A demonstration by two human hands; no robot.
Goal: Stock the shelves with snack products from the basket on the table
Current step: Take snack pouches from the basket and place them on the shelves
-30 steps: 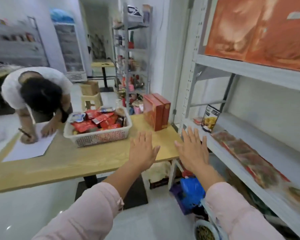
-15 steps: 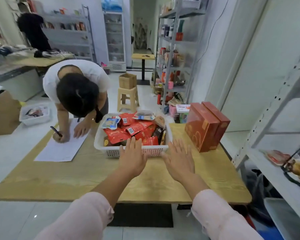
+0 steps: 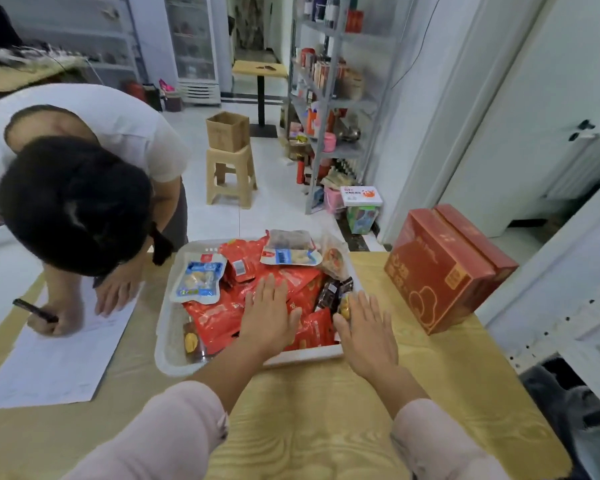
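Observation:
A white basket [image 3: 168, 344] stands on the wooden table [image 3: 326, 410], piled with snack packets: several red ones [image 3: 215, 320], a blue and white one [image 3: 198, 280] and a dark one [image 3: 329, 292]. My left hand [image 3: 269, 315] hovers flat, fingers straight, over the red packets in the basket's middle. My right hand [image 3: 366, 336] is spread flat over the basket's near right corner. Neither hand holds anything. The edge of the white shelf [image 3: 568, 327] shows at the right.
Two red boxes [image 3: 444, 271] stand on the table right of the basket. A person [image 3: 73, 188] leans over the table's left side, writing on white paper [image 3: 56, 362] with a pen. A stool with a carton [image 3: 229, 161] and a grey rack [image 3: 329, 98] stand beyond.
My view has swung from the shelf to the table and come closer. Both flat hands have moved forward from the table's front to over the basket.

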